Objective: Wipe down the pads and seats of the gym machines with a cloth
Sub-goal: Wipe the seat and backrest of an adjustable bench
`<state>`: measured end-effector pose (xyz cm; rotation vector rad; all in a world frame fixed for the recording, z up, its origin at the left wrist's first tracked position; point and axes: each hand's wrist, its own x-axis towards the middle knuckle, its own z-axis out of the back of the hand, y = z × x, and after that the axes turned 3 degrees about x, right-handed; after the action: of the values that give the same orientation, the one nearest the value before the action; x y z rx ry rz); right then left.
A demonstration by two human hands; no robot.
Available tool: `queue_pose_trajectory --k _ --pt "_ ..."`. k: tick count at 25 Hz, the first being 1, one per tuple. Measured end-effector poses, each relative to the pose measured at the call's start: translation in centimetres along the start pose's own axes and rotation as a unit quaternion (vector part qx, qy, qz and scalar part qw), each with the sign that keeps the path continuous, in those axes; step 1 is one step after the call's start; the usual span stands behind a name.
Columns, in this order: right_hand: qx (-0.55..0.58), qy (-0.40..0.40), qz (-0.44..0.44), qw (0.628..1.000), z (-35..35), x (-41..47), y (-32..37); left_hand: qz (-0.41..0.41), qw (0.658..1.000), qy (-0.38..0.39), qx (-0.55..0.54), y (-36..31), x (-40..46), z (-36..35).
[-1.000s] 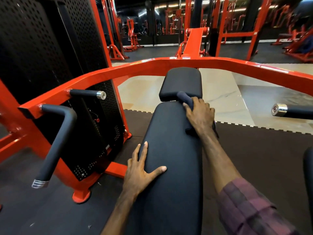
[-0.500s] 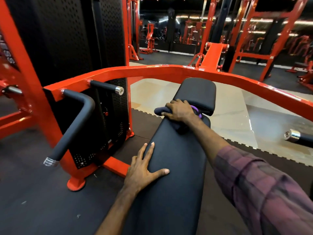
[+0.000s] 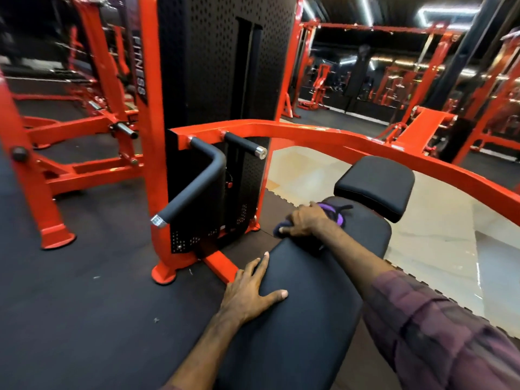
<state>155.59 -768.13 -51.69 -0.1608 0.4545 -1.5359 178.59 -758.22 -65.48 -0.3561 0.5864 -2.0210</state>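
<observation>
The fingers [image 3: 254, 270] of the left hand [image 3: 250, 294] are straight and spread out, with the thumb sticking off to the right. This hand lies flat on the left edge of the long black pad [image 3: 315, 291], near its middle. The right hand [image 3: 306, 222] is farther up the same pad, close to its far left corner. Its fingers are curled over a dark cloth [image 3: 332, 213] that has a bit of purple in it, and they press the cloth down on the pad. Part of the cloth pokes out past the fingertips on the left, and part sticks out behind the hand on the right. The arm of this hand has a dark red checked sleeve [image 3: 439, 333]. Just past the long pad sits a small black pad [image 3: 375, 182], and the two pads are very close together. A big curved orange bar [image 3: 351, 140] goes round behind the small pad. On its left end are two black handles [image 3: 197, 184], each with a shiny silver tip. Behind them stands a tall black tower [image 3: 213, 66] with lots of tiny holes, held in an orange frame. The floor [image 3: 84, 291] under the pad is a dark mat, and farther off it is pale and shiny. More orange machines stand in the back, but they look blurry.
</observation>
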Motion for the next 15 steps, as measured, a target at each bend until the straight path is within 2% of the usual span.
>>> queue_pose_trajectory --k 2,6,10,14,15 --pt "0.021 0.021 0.026 0.999 -0.2 -0.3 1.2 0.013 1.000 0.013 -0.006 1.3 -1.3 0.0" --pt "0.010 -0.048 -0.045 0.998 -0.3 -0.7 1.3 0.028 0.999 0.012 -0.015 2.3 -3.0 -0.4" --pt "0.001 -0.013 0.072 0.997 -2.4 -1.9 4.6 0.039 0.999 -0.026 -0.021 3.1 -4.1 -1.7" --pt "0.029 -0.054 -0.005 0.998 -1.0 -2.3 3.3 0.062 0.996 -0.050 -0.034 3.5 -4.9 -2.9" --pt "0.022 -0.053 0.007 0.998 -1.4 -2.7 4.5 0.067 0.996 -0.055 -0.036 3.7 -5.2 -3.1"
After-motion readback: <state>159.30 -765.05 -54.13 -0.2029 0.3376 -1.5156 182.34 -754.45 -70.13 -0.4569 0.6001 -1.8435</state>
